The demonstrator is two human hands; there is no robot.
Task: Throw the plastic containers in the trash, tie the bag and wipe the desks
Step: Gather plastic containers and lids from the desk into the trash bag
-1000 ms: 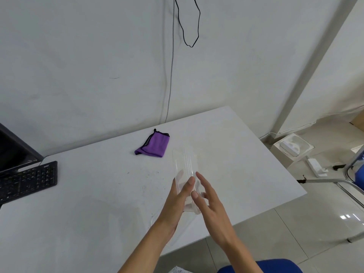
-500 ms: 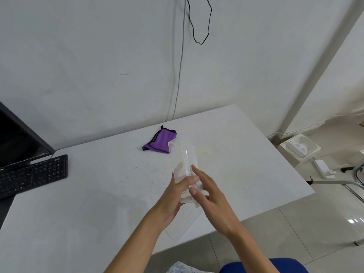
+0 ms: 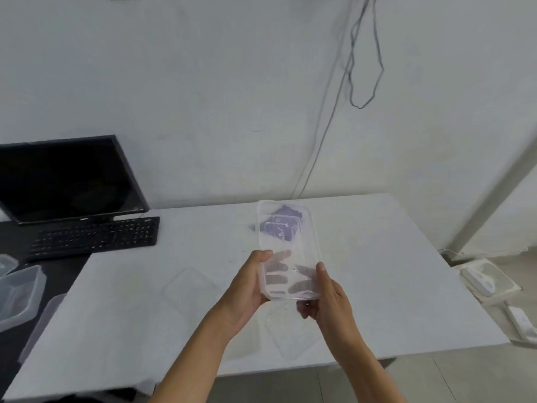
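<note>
I hold a clear plastic container [image 3: 287, 248] up above the white desk [image 3: 392, 274], its flat face towards me. My left hand [image 3: 247, 289] grips its left edge, thumb on the front. My right hand [image 3: 328, 298] grips its lower right corner, thumb on the rim. Through the container shows a purple cloth [image 3: 283, 223] lying on the desk near the wall. Two clear lids lie flat on the desk, one [image 3: 189, 289] left of my hands and one [image 3: 293, 335] below them.
A black monitor [image 3: 66, 178] and keyboard [image 3: 96, 237] stand on a dark desk at the left. More clear containers [image 3: 20, 295] sit at the left edge. White devices [image 3: 479, 279] lie on the floor at the right. A cable [image 3: 363, 68] hangs on the wall.
The view has swung left, bringing the monitor and more containers in. The container has turned from edge-on to face-on, and my right hand now grips its lower right corner.
</note>
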